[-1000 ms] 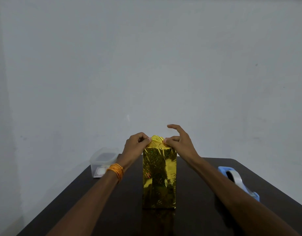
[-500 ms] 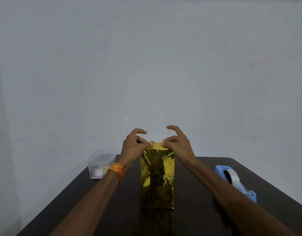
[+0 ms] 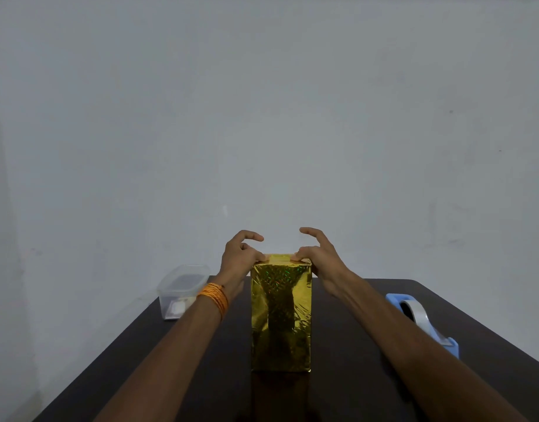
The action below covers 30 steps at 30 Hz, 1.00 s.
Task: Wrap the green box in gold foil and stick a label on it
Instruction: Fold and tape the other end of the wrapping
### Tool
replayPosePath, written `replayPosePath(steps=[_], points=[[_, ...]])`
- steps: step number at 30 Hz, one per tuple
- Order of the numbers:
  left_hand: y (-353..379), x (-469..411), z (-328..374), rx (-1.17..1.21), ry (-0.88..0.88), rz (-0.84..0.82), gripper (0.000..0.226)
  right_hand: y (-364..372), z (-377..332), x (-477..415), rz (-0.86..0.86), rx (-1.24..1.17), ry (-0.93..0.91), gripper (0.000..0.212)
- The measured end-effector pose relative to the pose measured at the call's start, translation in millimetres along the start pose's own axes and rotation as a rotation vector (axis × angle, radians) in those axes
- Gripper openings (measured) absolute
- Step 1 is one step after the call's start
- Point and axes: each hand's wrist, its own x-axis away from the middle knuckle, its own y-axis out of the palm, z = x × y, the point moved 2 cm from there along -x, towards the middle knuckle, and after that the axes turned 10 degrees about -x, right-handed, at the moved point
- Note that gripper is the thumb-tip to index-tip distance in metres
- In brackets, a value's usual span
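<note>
Plain pale wall takes up most of the view, with a dark brown surface [image 3: 347, 360] running up to it. The box [image 3: 280, 315], all covered in gold foil, stands upright right between the two hands. Left hand [image 3: 239, 258] and right hand [image 3: 321, 260] sit at its top corners, thumbs pressing the foil flat, index fingers arched up and loose, not pinching anything. Clear plastic tub [image 3: 183, 287] is off to the left of the left hand, and a blue tape dispenser [image 3: 420, 321] sits to the right of the right arm.
</note>
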Motion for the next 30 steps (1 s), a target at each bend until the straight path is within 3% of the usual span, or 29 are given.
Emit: replayPosePath(steps=[4, 9, 12, 19, 30], points=[[7.1, 11.4, 3.3, -0.055, 0.069, 0.133, 0.027, -0.1, -1.6, 3.8, -0.014, -0.038, 0.006, 0.065], [14.9, 49.1, 9.3, -0.489, 0.541, 0.422, 0.008, -2.9, -3.3, 6.8, -0.014, -0.017, -0.003, 0.065], [33.0, 69.5, 9.8, -0.827, 0.768, 0.383, 0.027, -3.9, -2.2, 7.3, -0.001, -0.011, -0.020, 0.062], [41.4, 70.1, 1.3, -1.214, 0.632, 0.308, 0.066, -4.0, -1.2, 8.7, -0.008, -0.027, -0.043, 0.059], [38.3, 70.4, 7.3, -1.335, 0.566, 0.222, 0.083, -2.0, -5.9, 13.5, -0.008, 0.002, -0.044, 0.059]])
